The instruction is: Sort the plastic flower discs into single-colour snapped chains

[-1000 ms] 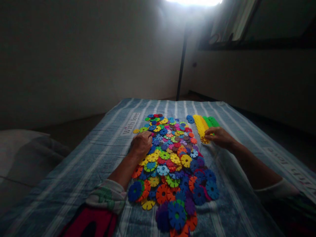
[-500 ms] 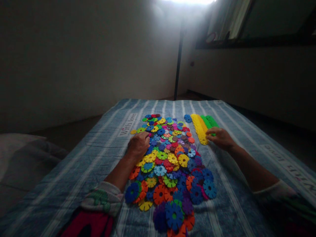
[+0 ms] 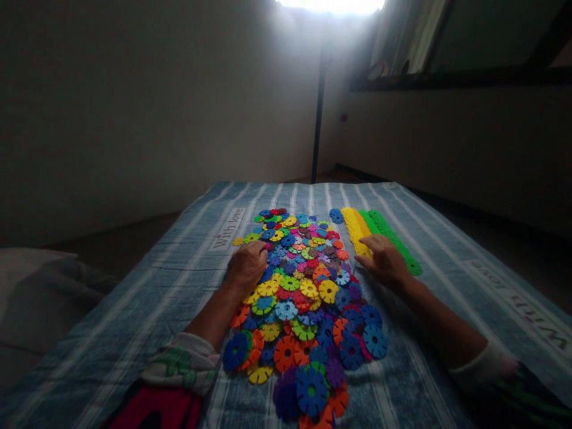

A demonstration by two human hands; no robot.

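Flat notched plastic discs in many colours lie in a long loose pile [image 3: 290,283] on the striped cloth. At the pile's left edge is my left hand [image 3: 248,265], fingers curled in; a bit of pink shows at its fingertips, but what it grips is unclear. My right hand [image 3: 386,260] is by the near end of a row of overlapping yellow discs [image 3: 353,226], thumb and forefinger spread apart, partly covering that end. Right of the yellow row runs a row of overlapping green discs [image 3: 393,241]. A few blue discs [image 3: 336,215] lie left of the yellow row's far end.
Blue-and-white striped cloth [image 3: 179,286] with printed lettering covers the surface. A dark lamp pole [image 3: 319,119] with a bright light stands beyond its far edge. Pale fabric [image 3: 40,298] lies at the left. A window [image 3: 487,36] is at upper right.
My right hand has moved left and slightly nearer, from over the near green discs to the yellow row's near end, uncovering the green row. Its fingers have spread. My left hand stays put.
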